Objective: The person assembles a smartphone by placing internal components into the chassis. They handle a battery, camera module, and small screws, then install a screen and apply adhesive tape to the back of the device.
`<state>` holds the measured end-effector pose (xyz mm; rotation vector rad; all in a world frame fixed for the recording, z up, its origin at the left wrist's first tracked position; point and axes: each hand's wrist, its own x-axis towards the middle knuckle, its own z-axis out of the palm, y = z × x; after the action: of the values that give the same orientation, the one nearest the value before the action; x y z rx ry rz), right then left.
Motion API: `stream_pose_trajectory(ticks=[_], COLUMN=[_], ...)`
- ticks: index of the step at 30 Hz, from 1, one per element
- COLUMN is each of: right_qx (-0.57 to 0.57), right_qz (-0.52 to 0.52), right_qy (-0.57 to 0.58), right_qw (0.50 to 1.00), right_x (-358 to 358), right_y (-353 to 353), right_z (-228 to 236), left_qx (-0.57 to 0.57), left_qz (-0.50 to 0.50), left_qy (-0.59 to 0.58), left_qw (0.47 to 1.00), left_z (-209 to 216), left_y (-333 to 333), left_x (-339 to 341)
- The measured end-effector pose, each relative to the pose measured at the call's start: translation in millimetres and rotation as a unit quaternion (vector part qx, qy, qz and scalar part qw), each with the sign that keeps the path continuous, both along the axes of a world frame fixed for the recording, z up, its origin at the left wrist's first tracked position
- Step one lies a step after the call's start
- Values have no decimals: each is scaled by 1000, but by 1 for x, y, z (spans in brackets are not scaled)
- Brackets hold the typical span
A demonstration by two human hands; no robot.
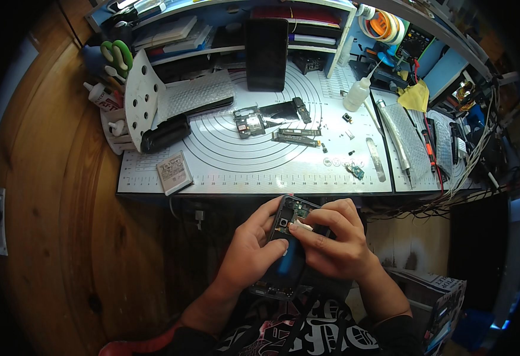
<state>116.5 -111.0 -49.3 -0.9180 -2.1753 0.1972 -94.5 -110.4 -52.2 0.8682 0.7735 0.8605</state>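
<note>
By the left hand, the opened phone is gripped before the desk; it is judged light, stiff, fragile, best held by its rim. The right hand is narrowed over the board; whether anything is pinched cannot be told.

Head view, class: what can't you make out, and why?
In the head view:
Left hand: some fingers hidden behind the opened phone.
Right hand: its own fingers hide whether it pinches anything.
Tiny loose parts on the mat: too small to identify.
</note>
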Motion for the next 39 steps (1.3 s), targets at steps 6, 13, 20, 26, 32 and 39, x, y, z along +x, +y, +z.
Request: stream_pose_trajectory(ticks=[6,13,20,26,32,39], right_qx=[8,-9,-26,-7,-63,-98], right_qz=[1,-2,-62,-258,-301,-306], right_qy=[-48,-66,19,94,129,106], right_qw=[999,998,998,962,943,941], right_x=[2,3,22,61,78,87], right_y=[2,5,21,61,68,53], right_z=[6,6,-2,-13,-13,-22], left_qx=[23,41,20,33,28,23], left_qz=[12,12,55,114,142,140], left_qy=[8,61,29,21,-6,-15], left_qw=[1000,997,998,993,989,990], left_z=[0,-7,-15,-27,-31,-33], left_y=[-2,-2,5,13,15,19], left_x=[4,8,10,3,5,6])
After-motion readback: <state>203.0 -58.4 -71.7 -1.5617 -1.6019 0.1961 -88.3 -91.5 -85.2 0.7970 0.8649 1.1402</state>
